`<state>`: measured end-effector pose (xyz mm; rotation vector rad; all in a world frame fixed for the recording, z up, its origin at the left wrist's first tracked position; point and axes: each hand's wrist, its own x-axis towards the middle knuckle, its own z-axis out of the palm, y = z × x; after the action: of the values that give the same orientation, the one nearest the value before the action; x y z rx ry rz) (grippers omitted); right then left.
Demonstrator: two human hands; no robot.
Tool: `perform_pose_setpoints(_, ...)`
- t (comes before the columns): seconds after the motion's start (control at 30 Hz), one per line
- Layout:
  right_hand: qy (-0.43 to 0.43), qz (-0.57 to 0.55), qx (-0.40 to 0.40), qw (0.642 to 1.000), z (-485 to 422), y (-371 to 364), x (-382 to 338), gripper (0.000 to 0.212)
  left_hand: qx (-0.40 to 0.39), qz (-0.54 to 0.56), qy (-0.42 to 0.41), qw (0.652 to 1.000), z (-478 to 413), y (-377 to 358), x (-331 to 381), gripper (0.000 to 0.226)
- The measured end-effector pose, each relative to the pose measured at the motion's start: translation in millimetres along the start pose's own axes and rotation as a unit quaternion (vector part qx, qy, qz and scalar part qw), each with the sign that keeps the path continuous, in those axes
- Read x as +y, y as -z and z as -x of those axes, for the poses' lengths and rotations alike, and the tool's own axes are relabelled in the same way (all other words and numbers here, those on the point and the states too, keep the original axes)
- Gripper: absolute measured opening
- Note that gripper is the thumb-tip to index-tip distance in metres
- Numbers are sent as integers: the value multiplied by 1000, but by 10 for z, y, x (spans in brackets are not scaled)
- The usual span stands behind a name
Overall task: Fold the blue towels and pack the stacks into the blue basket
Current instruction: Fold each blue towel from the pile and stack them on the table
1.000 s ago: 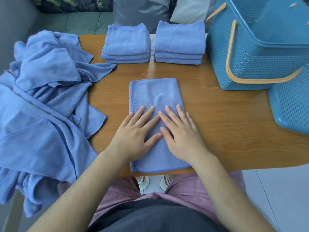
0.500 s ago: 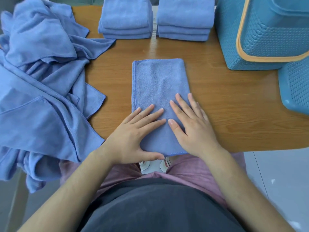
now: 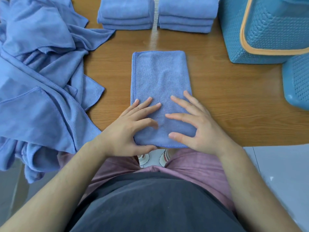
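Progress: two folded stacks (image 3: 127,14) upper centre, unpacked | half-folded towel (image 3: 158,76) centre worktop (image 3: 225,97), left grip (image 3: 127,131) pinching near edge, right grip (image 3: 197,129) flat on it | unfolded pile (image 3: 41,81) left (plenty left) | blue basket (image 3: 234,30) upper right

Folded towel (image 3: 158,76) on wooden table (image 3: 225,101), left hand (image 3: 127,131) pinching its near edge, right hand (image 3: 200,129) spread on top

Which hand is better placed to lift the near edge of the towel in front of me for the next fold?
Probably the left hand: its thumb hooks the near hem of the towel, with fingers curled on top. The right hand only rests spread on the cloth.
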<state>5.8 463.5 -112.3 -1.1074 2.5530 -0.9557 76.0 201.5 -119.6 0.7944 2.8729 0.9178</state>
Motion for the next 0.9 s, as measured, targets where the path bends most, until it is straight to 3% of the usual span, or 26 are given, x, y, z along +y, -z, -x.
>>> perform_pose_setpoints(0.17, -4, -2, -40, 999, 30, 80, -32, 67, 18, 42, 19, 999, -6, 25, 26, 26)
perform_pose_setpoints(0.27, 7, 2, -75, 997, 45, 108, -33, 75, 51, 135, 76, 987, -24, 20, 28, 16)
perform_pose_setpoints(0.4, 11, -31, -5, 999, 10, 90, 55, 44, 83, 258, 145, 951, -61, 91, -2, 13)
perform_pose_setpoints(0.53, -19, -131, 124, 983, -17, -2, 133, 18, 140, 276, 204, 929, -104, 190, 16, 20)
perform_pose_setpoints(0.63, -136, -212, 128, 959, -61, -8, 103, 30, 134, 317, 191, 919, -37, 231, 5, 42)
perform_pose_setpoints(0.73, -162, -251, 129, 946, -93, 18, 56, 30, 129, 330, 189, 916, 70, 232, -20, 73)
perform_pose_setpoints(0.9, -160, -303, 118, 932, -85, 94, 17, 29, 215, 395, 175, 876, 71, 174, 43, 52)
